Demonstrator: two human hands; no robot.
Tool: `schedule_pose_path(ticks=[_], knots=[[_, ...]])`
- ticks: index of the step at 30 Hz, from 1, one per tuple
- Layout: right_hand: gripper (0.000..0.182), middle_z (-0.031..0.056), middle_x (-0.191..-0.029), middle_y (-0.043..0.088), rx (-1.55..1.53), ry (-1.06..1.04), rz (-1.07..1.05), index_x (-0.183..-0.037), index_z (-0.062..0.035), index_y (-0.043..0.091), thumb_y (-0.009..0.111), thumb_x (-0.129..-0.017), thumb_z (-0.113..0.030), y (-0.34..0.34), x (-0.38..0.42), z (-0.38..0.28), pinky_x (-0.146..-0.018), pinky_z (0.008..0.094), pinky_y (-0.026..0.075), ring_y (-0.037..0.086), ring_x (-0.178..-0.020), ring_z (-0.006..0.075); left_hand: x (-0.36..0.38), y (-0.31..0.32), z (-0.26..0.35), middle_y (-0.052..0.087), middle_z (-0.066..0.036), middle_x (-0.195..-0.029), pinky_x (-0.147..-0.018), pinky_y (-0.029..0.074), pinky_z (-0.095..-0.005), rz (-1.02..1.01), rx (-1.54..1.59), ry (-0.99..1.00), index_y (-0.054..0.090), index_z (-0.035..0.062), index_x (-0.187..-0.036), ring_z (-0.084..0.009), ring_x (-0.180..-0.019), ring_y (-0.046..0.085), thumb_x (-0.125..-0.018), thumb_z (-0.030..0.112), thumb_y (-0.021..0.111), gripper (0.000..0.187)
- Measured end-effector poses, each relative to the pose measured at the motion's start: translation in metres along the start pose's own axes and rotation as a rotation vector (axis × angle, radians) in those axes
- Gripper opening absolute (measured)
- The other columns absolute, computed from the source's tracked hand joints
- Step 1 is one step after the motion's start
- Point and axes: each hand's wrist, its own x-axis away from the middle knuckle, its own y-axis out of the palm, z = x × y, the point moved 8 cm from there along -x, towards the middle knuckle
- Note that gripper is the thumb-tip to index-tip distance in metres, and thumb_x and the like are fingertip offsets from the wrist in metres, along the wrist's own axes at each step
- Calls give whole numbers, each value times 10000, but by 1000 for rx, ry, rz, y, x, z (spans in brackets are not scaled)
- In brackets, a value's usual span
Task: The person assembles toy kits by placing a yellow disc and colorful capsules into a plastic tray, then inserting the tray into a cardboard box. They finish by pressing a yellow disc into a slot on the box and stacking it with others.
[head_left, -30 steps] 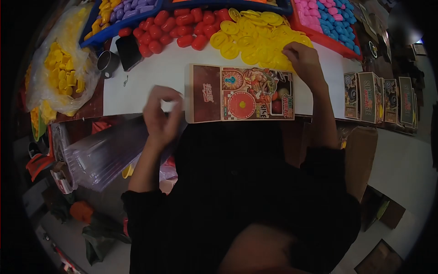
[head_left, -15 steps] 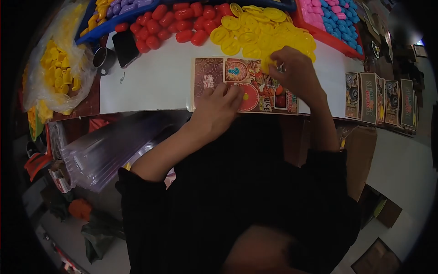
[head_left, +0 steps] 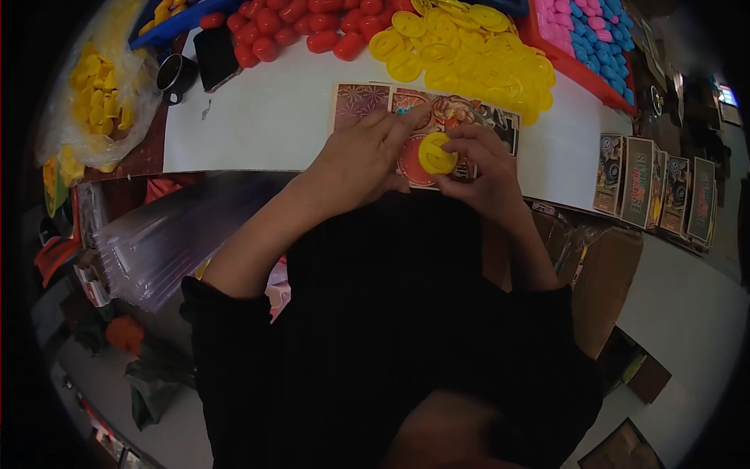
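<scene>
A printed cardboard sheet (head_left: 362, 103) with colourful pictures lies at the front edge of the white table, much of it under my hands. My left hand (head_left: 361, 152) rests on its left part, fingers stretched out flat across the print and the thumb near the lower edge. My right hand (head_left: 486, 170) pinches a round yellow plastic disc (head_left: 437, 153) between thumb and fingers. The disc sits over the sheet's red printed circle (head_left: 410, 164), covering its right part.
Beyond the sheet lie heaped yellow discs (head_left: 469, 62) and red plastic capsules (head_left: 293, 25). A red tray (head_left: 582, 74) holds pink and blue pieces. Printed boxes (head_left: 639, 181) stand at right. A dark cup (head_left: 176, 76), a phone (head_left: 216, 59) and a bag of yellow parts (head_left: 101, 94) are left.
My right hand has come from the edge of the yellow heap down to the red circle, bringing a yellow disc. My left hand has shifted slightly up the sheet, fingers reaching further over it.
</scene>
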Motion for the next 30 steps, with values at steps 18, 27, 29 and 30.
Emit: schedule_pose_path(ticks=[18,27,29,30], knots=[[215,119,-973,662,-135,-52,-372,-838,-17,685,742,-641,-80,23,-12,8,-668,314,524,640,-735,232,-50,14,-16,583,-76,-715,-622,429,-375,-265,-58,-88,550,42,-667,-259,-716,570,-571,162,791,285],[306,134,-897,630,-363,346,-264,-1010,0,634,691,-713,-52,25,12,24,-658,292,524,640,-810,212,-37,-11,-17,591,-97,-877,-701,462,-348,-18,-113,-74,590,75,-929,-260,-814,576,-586,228,791,426],[382,144,-1002,592,-645,363,114,-1105,-32,606,692,-735,-68,8,23,35,-655,276,526,633,-826,200,-7,-45,-40,509,-114,-1121,-805,448,-328,375,-73,-124,435,66,-1245,-224,-983,533,-690,273,759,675],[382,144,-1002,592,-655,357,126,-1105,-32,606,692,-735,-68,8,25,31,-655,276,526,633,-826,200,1,-46,-51,509,-114,-1121,-805,448,-328,369,-89,-119,435,66,-1245,-224,-983,533,-690,273,759,675]])
